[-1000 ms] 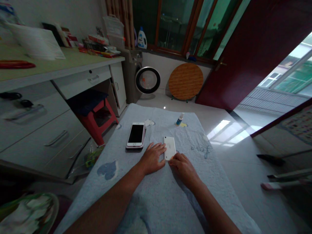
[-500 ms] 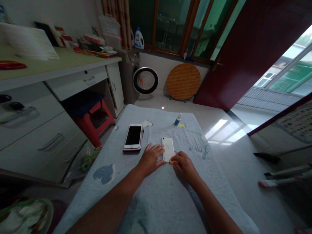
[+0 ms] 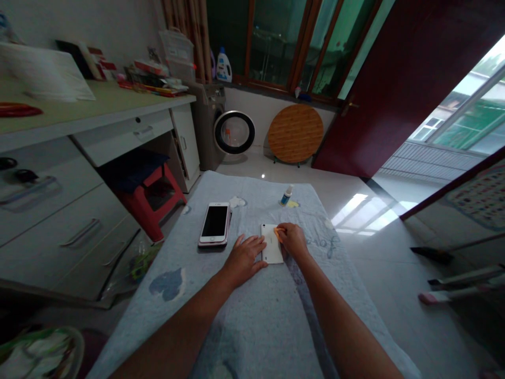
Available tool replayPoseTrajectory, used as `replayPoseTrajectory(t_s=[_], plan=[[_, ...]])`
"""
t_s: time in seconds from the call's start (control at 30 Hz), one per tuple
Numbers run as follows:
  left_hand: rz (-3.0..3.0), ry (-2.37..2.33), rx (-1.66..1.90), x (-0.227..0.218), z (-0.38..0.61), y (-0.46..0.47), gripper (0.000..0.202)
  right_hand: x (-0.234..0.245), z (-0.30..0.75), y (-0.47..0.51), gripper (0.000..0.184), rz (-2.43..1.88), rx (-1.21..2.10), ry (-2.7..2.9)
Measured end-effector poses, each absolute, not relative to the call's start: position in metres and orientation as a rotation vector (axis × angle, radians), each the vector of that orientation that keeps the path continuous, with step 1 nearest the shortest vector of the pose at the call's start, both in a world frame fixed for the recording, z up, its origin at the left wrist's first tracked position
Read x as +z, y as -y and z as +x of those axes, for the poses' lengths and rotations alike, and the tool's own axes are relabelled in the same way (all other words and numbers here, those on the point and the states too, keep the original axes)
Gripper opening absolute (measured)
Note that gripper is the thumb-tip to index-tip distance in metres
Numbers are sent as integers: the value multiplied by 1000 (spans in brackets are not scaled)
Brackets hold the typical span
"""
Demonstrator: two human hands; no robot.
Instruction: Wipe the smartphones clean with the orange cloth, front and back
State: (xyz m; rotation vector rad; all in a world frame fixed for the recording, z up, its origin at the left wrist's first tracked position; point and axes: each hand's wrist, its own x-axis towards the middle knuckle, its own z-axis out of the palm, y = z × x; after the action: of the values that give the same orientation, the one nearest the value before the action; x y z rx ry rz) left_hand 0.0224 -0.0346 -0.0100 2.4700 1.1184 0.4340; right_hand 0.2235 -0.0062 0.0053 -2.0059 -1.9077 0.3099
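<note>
A white phone (image 3: 272, 247) lies back-up on a pale blue towel (image 3: 252, 310) spread over a low table. My left hand (image 3: 245, 256) rests flat on the towel, its fingers pressing the phone's left edge. Over the phone's upper right part, my right hand (image 3: 291, 238) pinches a small orange piece (image 3: 277, 232) against its surface. Left of them a second phone (image 3: 215, 223), pinkish with a dark screen, lies face up. A small dropper bottle (image 3: 286, 195) stands at the towel's far end beside a yellow scrap.
A small white wad (image 3: 235, 201) lies near the far phone. White drawers and a desk (image 3: 87, 158) run along the left, with a red stool (image 3: 148, 197) beneath. A washing machine (image 3: 223, 129), round wooden board (image 3: 295, 132) and dark red door (image 3: 394, 79) stand beyond.
My right hand moved from the white phone's near right corner up to its far right part, carrying the orange piece. The left hand stayed in place.
</note>
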Motion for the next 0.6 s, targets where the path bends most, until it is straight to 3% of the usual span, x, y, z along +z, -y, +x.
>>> replayPoseTrajectory(t_s=[0.2,0.6], plan=[[2477,-1114,449,-12,22,34,49,8,217,-18,31,-2129,197,1995],[2487,-1109,485,-15,22,34,46,21,186,-51,27,-2045,305,2362]])
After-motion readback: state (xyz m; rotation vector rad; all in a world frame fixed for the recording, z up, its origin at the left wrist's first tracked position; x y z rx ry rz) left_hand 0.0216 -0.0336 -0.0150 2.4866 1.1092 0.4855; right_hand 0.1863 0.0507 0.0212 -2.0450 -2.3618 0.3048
